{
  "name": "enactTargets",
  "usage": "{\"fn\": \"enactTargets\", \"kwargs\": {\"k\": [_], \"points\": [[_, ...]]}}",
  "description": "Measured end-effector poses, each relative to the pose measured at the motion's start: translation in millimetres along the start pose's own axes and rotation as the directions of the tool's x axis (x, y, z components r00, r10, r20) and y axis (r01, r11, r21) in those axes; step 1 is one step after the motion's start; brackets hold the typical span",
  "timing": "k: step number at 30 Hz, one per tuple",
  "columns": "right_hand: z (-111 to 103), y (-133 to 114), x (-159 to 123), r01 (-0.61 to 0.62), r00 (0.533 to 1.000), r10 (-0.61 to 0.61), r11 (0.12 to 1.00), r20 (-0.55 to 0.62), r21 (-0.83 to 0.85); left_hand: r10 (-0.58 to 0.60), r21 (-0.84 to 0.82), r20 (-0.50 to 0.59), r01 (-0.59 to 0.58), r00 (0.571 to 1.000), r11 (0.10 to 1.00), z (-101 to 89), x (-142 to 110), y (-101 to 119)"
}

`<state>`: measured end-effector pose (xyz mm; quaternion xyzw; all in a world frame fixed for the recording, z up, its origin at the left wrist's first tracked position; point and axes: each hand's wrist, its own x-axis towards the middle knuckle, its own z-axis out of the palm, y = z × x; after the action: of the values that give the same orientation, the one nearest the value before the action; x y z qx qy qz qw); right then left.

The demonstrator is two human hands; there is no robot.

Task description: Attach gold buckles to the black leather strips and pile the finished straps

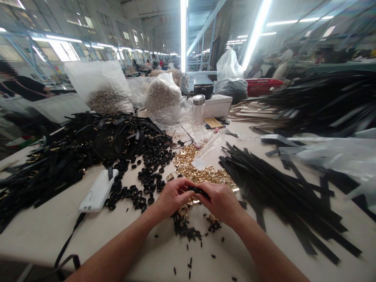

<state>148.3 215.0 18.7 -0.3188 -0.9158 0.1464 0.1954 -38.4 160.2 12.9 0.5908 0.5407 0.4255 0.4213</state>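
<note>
My left hand (172,196) and my right hand (221,201) meet over the table, both with fingers curled and pinched on a small black strap piece (198,191) held between them. Just beyond the fingertips lies a pile of gold metal buckles (196,168). To the left spreads a heap of small black rings (147,172). A sheaf of long black straps (282,188) lies to the right of my right hand. Small black bits (188,231) are scattered on the table below my wrists.
A white phone (98,190) lies left of the rings, beside a large pile of black buckled straps (73,152). Clear bags of parts (105,88), a glass jar (198,109) and a white box (217,105) stand farther back. People sit at the left and far right.
</note>
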Motion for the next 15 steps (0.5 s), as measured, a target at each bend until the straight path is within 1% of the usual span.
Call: {"fn": "enactTargets", "kwargs": {"k": [9,13,15], "points": [[-0.2,0.6,-0.1,-0.001,1.000,0.001,1.000,0.003,0.021,-0.007,-0.014,0.000,0.007,1.000,1.000,0.0,-0.4,-1.9],[1.1,0.8,0.0,-0.001,1.000,0.002,1.000,-0.008,0.022,-0.022,-0.061,0.023,0.024,0.999,0.998,1.1,-0.6,-2.2],[2.0,0.9,0.1,0.011,1.000,-0.010,0.999,-0.023,0.036,-0.034,-0.122,0.020,0.036,0.999,0.992,2.1,-0.5,-1.1]]}}
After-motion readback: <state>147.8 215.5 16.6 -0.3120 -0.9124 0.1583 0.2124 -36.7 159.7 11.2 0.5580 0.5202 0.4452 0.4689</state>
